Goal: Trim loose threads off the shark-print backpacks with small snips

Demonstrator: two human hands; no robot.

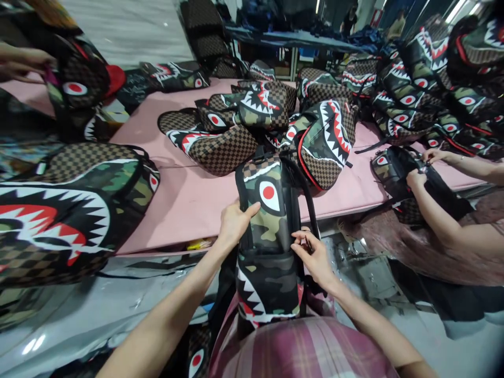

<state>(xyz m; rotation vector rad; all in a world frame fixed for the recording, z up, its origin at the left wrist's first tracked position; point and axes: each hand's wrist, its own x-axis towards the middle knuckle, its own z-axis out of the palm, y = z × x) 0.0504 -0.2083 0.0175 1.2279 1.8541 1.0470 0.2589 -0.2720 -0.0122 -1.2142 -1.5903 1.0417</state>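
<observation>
My left hand grips the red-eyed, green-camouflage backpack; my right hand, half-curled at its edge, holds a small dark item.

Most fingers of the left hand lie hidden behind a camouflage backpack; a dark item in the right hand is too small to identify. The left edge crops a shark-mouthed bag, the right edge a co-worker's arm. Two far figures appear blurred.
</observation>
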